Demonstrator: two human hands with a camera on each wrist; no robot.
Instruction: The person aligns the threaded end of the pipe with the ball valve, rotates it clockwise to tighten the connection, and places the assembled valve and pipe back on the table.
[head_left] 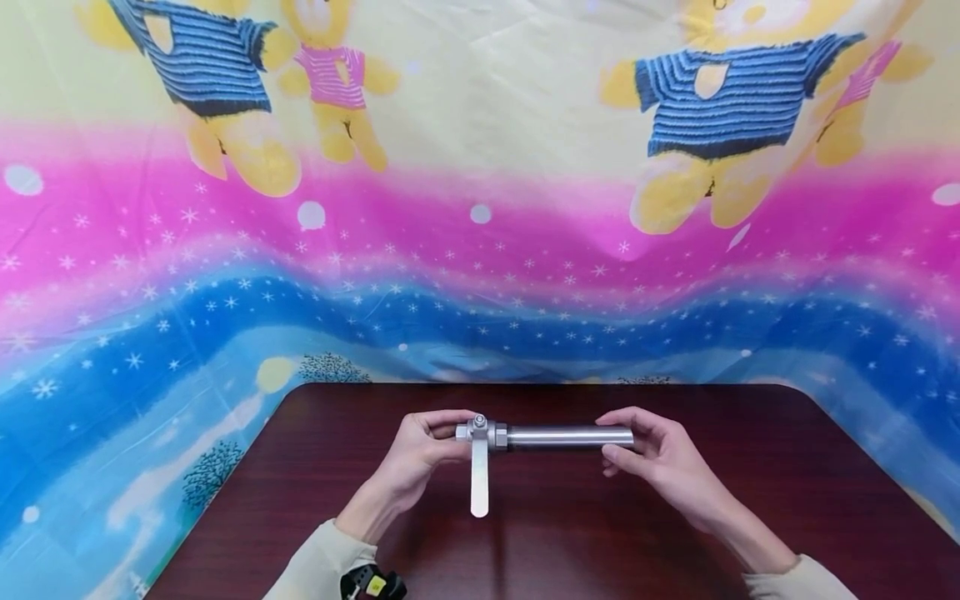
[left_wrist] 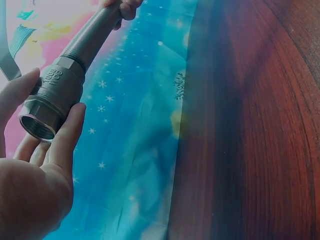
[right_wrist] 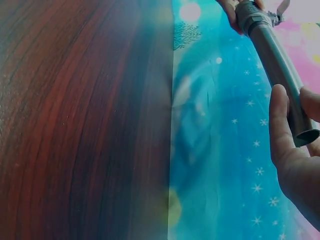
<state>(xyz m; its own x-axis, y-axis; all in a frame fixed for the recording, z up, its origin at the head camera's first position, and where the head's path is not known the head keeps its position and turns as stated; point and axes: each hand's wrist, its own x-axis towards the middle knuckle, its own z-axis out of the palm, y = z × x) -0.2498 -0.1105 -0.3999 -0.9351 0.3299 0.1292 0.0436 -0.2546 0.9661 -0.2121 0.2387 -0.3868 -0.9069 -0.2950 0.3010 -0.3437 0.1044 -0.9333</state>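
Note:
A metal ball valve with a flat lever handle is joined to a straight steel pipe, both held level above the table. My left hand grips the valve body between thumb and fingers at its open threaded end, which shows in the left wrist view beside raised lettering on the valve. My right hand holds the pipe's far end between thumb and fingers. The pipe's hollow end sticks out past the fingers in the right wrist view. The lever points toward me.
A dark red-brown wooden table lies beneath the hands. Behind and beside it hangs a printed cloth with bears and snowflakes. A black strap device with a yellow part sits at the left wrist.

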